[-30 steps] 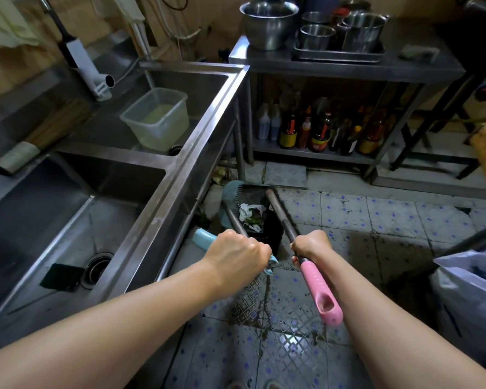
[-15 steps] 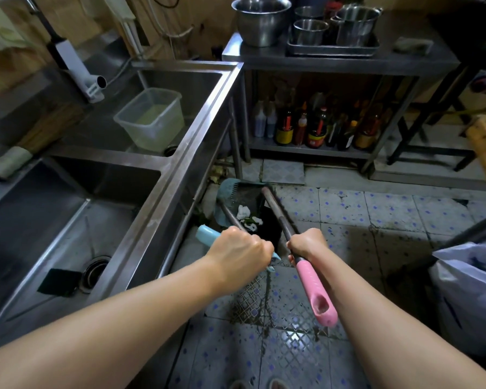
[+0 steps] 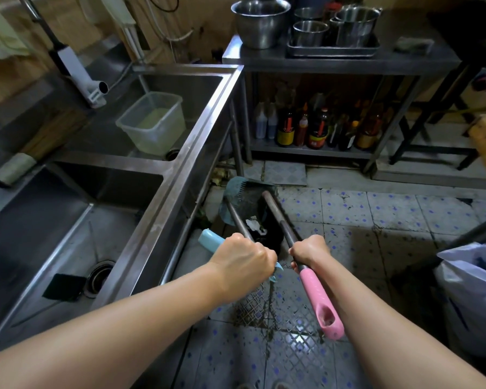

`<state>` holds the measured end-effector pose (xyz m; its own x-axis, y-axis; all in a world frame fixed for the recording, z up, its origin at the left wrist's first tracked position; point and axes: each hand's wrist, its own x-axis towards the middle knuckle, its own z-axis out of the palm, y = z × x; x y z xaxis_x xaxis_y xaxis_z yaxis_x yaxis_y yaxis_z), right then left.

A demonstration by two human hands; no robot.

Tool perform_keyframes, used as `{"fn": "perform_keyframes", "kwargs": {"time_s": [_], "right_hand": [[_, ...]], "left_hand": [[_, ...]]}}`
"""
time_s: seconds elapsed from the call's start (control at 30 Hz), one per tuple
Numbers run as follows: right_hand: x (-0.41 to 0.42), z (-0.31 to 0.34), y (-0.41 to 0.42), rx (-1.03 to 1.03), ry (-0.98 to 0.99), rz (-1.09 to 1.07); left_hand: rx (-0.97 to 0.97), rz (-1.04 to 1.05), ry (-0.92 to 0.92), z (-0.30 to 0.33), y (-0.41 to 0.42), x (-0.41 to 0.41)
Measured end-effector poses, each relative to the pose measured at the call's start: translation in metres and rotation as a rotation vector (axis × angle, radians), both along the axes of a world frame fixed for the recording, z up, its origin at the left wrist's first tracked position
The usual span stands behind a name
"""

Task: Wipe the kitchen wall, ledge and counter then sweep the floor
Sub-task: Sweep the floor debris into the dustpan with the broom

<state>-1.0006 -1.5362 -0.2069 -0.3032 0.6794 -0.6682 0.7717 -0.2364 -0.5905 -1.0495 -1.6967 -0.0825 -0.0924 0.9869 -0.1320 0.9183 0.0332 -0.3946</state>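
My left hand [image 3: 243, 261] is closed around the light-blue grip of a long-handled dustpan [image 3: 237, 192], whose teal pan stands on the tiled floor [image 3: 376, 217] by the sink's leg. White scraps [image 3: 253, 223] lie in the pan. My right hand [image 3: 309, 252] grips the metal shaft of a broom [image 3: 281, 217] just above its pink handle end [image 3: 321, 301]. The black broom head [image 3: 270, 234] sits at the pan's mouth, partly hidden by my hands. Dark wet grime marks the tiles below my hands.
A steel double sink [image 3: 177, 169] runs along the left, with a clear plastic tub [image 3: 152, 122] in its far basin. A steel table [image 3: 343, 57] with bowls and pots stands ahead, sauce bottles [image 3: 317, 130] on its lower shelf. A white bag [image 3: 472, 299] sits at the right.
The broom head has pushed further into the dustpan and the scraps have shifted deeper in. Both hands keep their grips; the view has moved slightly.
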Motion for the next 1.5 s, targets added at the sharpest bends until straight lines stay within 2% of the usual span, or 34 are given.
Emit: {"fn": "perform_keyframes", "kwargs": {"time_s": [0.1,0.3,0.6,0.7,0.83,1.0,1.1,1.23,1.3,1.43,1.5], "right_hand": [[-0.003,-0.007,0.0,-0.002,0.017,-0.001],[0.003,-0.01,0.006,-0.03,0.025,-0.015],[0.007,-0.007,0.001,-0.026,0.029,-0.008],[0.003,-0.006,0.002,-0.015,0.043,-0.008],[0.006,0.004,0.005,-0.009,0.033,0.024],[0.006,0.01,0.01,0.0,0.022,0.052],[0.007,0.01,0.009,-0.014,0.014,0.051],[0.008,0.009,0.007,-0.025,0.025,0.027],[0.009,0.009,0.0,-0.011,-0.005,0.026],[0.008,0.011,-0.01,-0.023,0.029,0.008],[0.005,0.016,-0.012,0.002,0.017,0.033]], "left_hand": [[0.03,-0.004,-0.023,-0.006,0.006,-0.006],[-0.031,-0.002,-0.045,-0.01,0.003,-0.004],[-0.001,-0.015,0.021,0.005,0.002,-0.003],[-0.077,0.019,0.042,0.0,0.006,-0.004],[-0.014,0.006,0.009,0.0,0.016,-0.002],[-0.195,0.043,-0.009,0.016,0.013,0.001],[-0.17,0.07,-0.021,0.025,0.003,0.005],[-0.26,0.041,0.032,0.018,0.01,-0.001],[-0.139,0.071,0.02,0.025,0.011,0.007],[-0.245,0.062,0.014,0.015,0.013,0.0],[-0.176,0.115,0.008,0.027,0.016,-0.001]]}}
